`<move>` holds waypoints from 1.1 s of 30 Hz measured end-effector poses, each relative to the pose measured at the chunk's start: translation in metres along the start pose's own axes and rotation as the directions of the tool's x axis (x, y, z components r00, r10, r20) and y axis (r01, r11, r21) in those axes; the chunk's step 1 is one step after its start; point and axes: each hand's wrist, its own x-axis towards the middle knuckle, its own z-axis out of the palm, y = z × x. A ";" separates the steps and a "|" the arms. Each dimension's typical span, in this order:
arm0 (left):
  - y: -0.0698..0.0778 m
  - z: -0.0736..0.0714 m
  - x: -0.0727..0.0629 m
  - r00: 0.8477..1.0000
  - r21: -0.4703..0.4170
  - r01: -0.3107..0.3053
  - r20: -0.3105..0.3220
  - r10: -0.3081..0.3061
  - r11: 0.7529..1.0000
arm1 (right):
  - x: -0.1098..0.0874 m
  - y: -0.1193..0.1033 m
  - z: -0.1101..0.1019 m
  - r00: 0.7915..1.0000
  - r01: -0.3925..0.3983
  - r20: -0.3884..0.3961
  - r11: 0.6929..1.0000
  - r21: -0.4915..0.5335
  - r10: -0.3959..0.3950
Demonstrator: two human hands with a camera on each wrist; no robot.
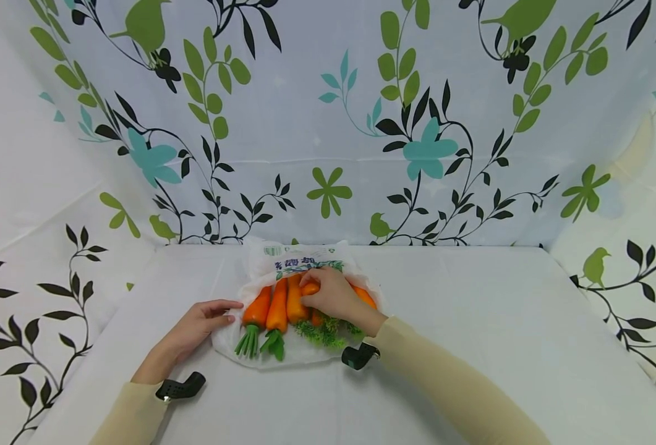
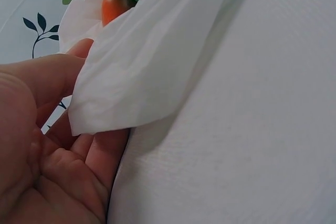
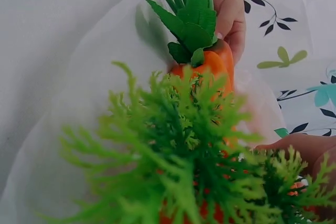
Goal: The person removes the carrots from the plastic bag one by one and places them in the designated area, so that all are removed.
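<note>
Several orange carrots (image 1: pixel 277 306) with green tops lie side by side on a white plastic bag (image 1: pixel 305 357) with printed lettering. At the bag's left edge, my left hand (image 1: pixel 195 327) pinches the thin plastic between thumb and fingers; the left wrist view shows the bag's loose flap (image 2: pixel 142 82) over the fingers. My right hand (image 1: pixel 336 296) reaches over the row from the right and grips a carrot (image 1: pixel 310 288) near the middle. Feathery green leaves (image 3: pixel 178 140) fill the right wrist view and hide much of the carrots beneath. One more carrot (image 1: pixel 364 296) shows beyond the right wrist.
The bag lies near the back edge of a table with a white cover (image 1: pixel 472 327). Behind it hangs a white cloth (image 1: pixel 283 123) printed with leaves, flowers and birds. Black wrist cameras (image 1: pixel 181 387) sit on both wrists.
</note>
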 end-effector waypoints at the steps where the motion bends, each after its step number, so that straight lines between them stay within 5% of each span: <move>1: 0.001 0.000 0.000 1.000 0.004 -0.001 0.004 0.001 1.000 | 0.000 0.000 0.000 1.000 -0.001 -0.003 1.000 -0.005 0.001; 33: -0.001 -0.001 0.000 1.000 -0.026 0.013 0.006 -0.013 1.000 | -0.026 -0.001 -0.026 1.000 -0.009 -0.025 0.992 0.127 0.012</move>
